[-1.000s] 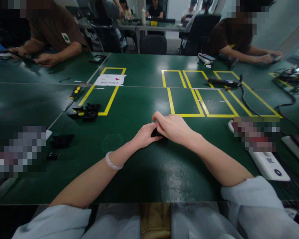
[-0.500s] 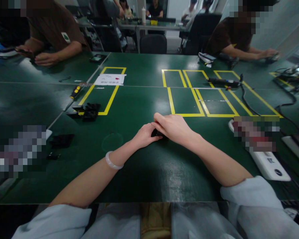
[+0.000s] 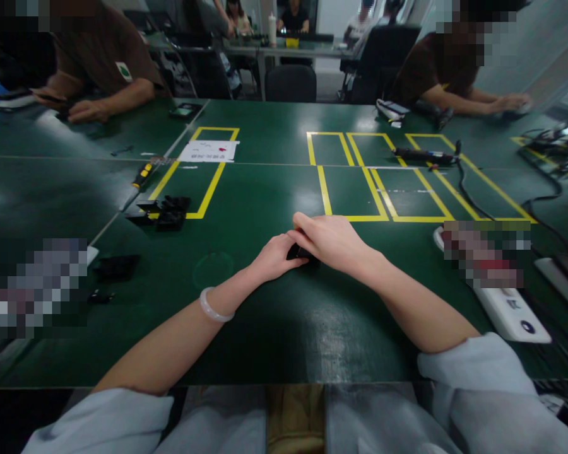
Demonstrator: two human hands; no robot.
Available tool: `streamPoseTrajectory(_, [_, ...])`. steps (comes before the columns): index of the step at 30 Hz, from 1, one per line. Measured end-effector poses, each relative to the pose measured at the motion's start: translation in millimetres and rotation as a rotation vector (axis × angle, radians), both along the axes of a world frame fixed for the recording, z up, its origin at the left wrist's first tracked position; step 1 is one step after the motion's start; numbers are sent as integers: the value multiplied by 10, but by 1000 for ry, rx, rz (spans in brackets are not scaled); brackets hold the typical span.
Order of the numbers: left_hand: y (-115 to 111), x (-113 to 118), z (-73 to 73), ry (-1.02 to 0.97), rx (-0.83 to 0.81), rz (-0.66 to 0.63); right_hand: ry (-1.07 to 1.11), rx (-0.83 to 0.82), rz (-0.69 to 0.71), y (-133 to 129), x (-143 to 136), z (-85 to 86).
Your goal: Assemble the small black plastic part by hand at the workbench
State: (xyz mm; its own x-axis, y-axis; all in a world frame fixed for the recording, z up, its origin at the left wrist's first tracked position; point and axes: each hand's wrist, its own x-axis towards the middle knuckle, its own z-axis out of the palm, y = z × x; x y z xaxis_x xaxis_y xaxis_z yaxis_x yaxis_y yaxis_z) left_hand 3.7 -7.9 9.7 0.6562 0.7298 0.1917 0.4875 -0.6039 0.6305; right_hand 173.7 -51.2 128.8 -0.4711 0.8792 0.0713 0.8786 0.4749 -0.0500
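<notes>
- Your forearms angle in over the green counter (image 3: pixel 265 350), the left from 8 o'clock and the right from 4 o'clock, and your hands meet ahead at 12.
- Your left hand (image 3: pixel 273 257) grips a small black piece (image 3: pixel 295 252), its thumb stretched toward 3 o'clock along the piece's near side.
- Your right hand (image 3: pixel 338 239) arches over the piece, back up, index finger bent, thumb pointing toward 10 o'clock against the left hand; its other fingertips are hidden, so you cannot tell whether it grips too.
- The piece sits between your palms, low over the counter and mostly covered.
- A pale bracelet (image 3: pixel 216 306) circles your left wrist.
- From your hands, black parts (image 3: pixel 171 213) lie between 9 and 10 o'clock, a screwdriver (image 3: pixel 144 175) at 10.
</notes>
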Motion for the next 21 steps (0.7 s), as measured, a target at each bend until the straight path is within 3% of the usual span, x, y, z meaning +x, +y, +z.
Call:
streamPoseTrajectory(6, [5, -3, -2, -6, -5, -1, -48, 21, -30, 28, -61, -12])
streamPoseTrajectory(16, [20, 0, -38, -43, 12, -26, 92, -8, 8, 23, -46, 1])
streamPoseTrajectory(21, [2, -4, -35, -36, 25, 7, 21, -8, -10, 26, -67, 7])
